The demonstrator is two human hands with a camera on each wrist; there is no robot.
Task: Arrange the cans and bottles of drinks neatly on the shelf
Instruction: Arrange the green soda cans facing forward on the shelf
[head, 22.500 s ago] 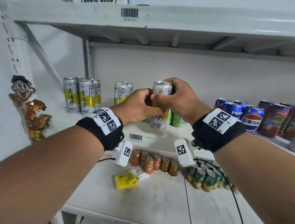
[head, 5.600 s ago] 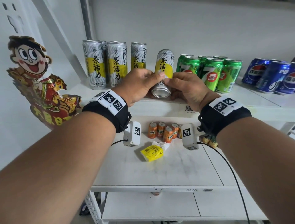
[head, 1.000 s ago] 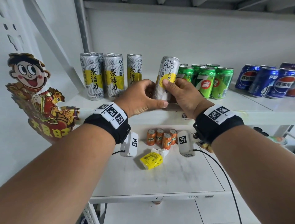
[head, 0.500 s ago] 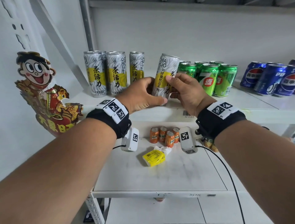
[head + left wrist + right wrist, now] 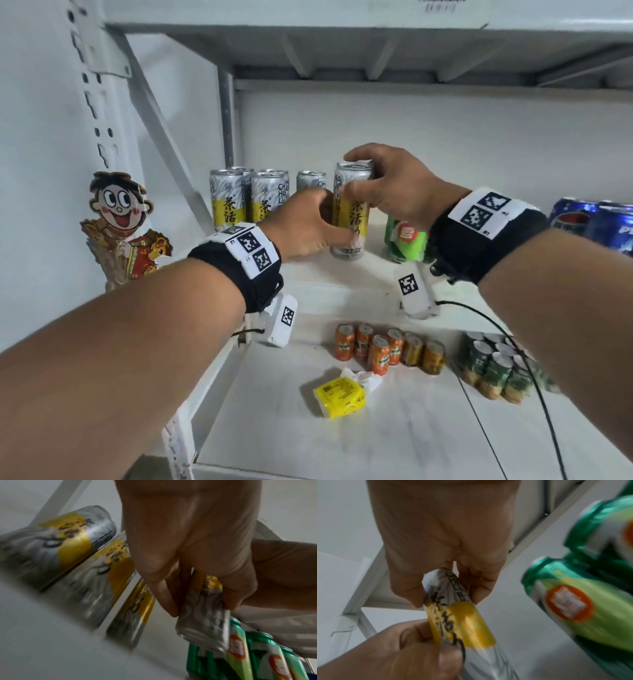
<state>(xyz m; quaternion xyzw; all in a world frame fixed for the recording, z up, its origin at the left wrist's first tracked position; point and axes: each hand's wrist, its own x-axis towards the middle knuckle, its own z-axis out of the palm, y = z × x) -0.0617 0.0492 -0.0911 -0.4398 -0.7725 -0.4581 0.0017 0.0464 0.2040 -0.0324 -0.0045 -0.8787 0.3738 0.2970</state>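
Observation:
A tall silver and yellow tea can stands upright near the front of the white shelf. My left hand grips its lower half, thumb across the front; the left wrist view shows fingers curled round the tea can. My right hand holds its top rim from above and the right. In the right wrist view the tea can is pinched at its top. Three matching tea cans stand in a row just left. Green cans stand right, partly hidden by my right wrist.
Blue Pepsi cans sit at the far right of the shelf. On the lower shelf are small orange cans, green cans and a yellow packet. A cartoon cutout hangs at the left. An upper shelf is overhead.
The tilted tea can now stands upright on the shelf. My right hand has shifted from its side to its top rim. The head view has risen.

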